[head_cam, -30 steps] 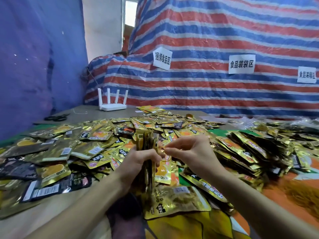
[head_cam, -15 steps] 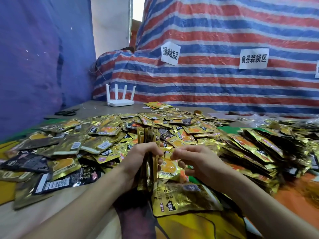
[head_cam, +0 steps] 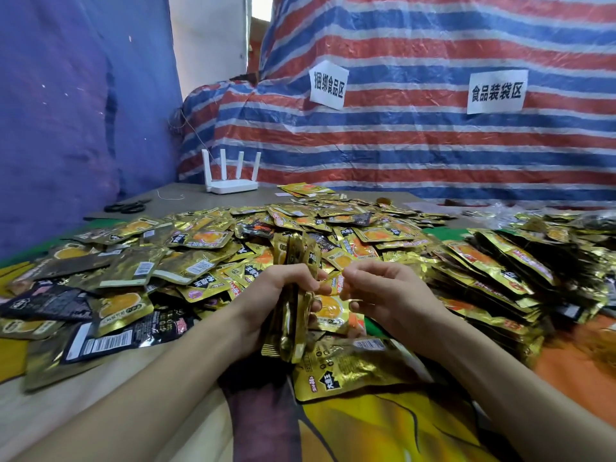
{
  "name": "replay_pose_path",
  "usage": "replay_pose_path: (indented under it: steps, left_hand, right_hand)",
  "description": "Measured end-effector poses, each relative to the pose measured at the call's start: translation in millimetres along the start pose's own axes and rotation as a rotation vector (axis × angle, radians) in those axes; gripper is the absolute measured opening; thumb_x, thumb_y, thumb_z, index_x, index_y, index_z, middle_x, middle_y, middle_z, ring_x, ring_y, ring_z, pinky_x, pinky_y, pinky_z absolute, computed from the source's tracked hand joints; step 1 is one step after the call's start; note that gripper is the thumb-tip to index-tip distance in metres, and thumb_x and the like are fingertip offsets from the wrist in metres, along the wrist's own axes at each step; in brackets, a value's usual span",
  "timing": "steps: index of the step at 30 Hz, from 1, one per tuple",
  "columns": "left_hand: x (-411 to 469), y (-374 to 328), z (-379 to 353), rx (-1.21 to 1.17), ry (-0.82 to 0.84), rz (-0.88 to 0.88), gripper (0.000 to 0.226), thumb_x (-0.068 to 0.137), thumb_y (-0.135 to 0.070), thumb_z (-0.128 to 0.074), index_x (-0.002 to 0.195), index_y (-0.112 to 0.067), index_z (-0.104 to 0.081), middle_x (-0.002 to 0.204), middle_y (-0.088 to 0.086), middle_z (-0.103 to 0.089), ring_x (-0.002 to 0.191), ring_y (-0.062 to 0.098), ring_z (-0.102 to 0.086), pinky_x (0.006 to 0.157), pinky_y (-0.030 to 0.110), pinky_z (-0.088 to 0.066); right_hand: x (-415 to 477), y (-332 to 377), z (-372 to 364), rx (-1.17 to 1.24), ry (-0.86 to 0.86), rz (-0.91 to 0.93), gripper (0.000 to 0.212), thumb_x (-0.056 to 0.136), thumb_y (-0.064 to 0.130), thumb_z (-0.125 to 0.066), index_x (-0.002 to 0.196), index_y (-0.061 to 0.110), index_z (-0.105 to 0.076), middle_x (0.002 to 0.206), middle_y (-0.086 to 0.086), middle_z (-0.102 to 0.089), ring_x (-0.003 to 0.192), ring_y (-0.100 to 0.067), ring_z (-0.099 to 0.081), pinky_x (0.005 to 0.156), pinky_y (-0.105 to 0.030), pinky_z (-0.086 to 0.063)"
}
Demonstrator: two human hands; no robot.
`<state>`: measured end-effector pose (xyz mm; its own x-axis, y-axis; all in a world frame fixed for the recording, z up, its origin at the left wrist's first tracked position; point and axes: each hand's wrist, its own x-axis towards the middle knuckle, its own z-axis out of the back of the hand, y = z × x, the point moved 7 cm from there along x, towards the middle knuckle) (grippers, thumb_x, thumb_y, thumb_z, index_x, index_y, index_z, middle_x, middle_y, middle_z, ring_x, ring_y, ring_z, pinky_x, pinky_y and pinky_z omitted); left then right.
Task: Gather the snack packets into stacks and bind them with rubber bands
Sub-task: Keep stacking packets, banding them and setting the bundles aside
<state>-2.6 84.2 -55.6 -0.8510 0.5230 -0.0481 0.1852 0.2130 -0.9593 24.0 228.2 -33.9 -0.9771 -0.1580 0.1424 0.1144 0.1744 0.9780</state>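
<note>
1. Grips an upright stack of packets [head_cam: 295, 261] with the left hand [head_cam: 271, 296], fingers and thumb curled tight round its middle, low over the near part of the table [head_cam: 83, 405].
2. Pinches a thin yellowish rubber band [head_cam: 333, 277] with the right hand [head_cam: 386, 295], fingers curled, just beside the stack's upper half. Cannot tell whether the band's far end touches the left thumb.
3. Leaves loose packets [head_cam: 200, 258], gold and black, spread thick over the table behind and to the left of both hands.
4. Keeps a single gold packet [head_cam: 350, 370] lying flat just below the stack, face up.
5. Has a heap of packets [head_cam: 500, 275] piled to the right, near the right hand.
6. Far back on the table: a white router [head_cam: 233, 183] and scissors [head_cam: 126, 206], well apart from the hands, before a striped tarp [head_cam: 416, 145] bearing paper signs [head_cam: 328, 83].
</note>
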Motion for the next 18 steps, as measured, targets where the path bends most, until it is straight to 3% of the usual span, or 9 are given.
replay_pose_path:
  steps: [4,10,18]
  left_hand:
    - [0.0,1.2,0.9,-0.027,-0.005,0.021,0.053,0.059,-0.015,-0.066,0.11,-0.002,-0.063,0.082,0.007,-0.066,0.062,0.017,-0.056,0.059,0.032,-0.047]
    - [1.1,0.8,5.8,-0.026,-0.028,0.033,0.058,0.046,-0.02,-0.076,0.101,-0.006,-0.068,0.076,0.01,-0.055,0.062,0.021,-0.05,0.066,0.036,-0.04]
    - [1.0,-0.4,8.0,-0.005,-0.018,0.039,0.034,0.046,-0.023,-0.079,0.079,-0.016,-0.081,0.088,0.012,-0.058,0.064,0.02,-0.056,0.063,0.036,-0.049]
  right_hand:
    - [0.0,-1.0,-4.9,-0.018,0.048,-0.003,0.01,0.073,0.015,-0.075,0.076,0.006,-0.073,0.075,-0.014,-0.067,0.07,-0.019,-0.065,0.062,-0.024,-0.052]
    - [0.0,-4.8,1.0,-0.149,-0.029,0.009,0.019,0.065,0.022,-0.085,0.079,0.01,-0.08,0.085,-0.018,-0.073,0.07,-0.023,-0.069,0.061,-0.027,-0.055]
    - [-3.9,-8.3,-4.0,-0.306,-0.029,0.035,0.013,0.072,0.028,-0.079,0.08,0.018,-0.081,0.079,-0.01,-0.076,0.067,-0.018,-0.069,0.056,-0.029,-0.053]
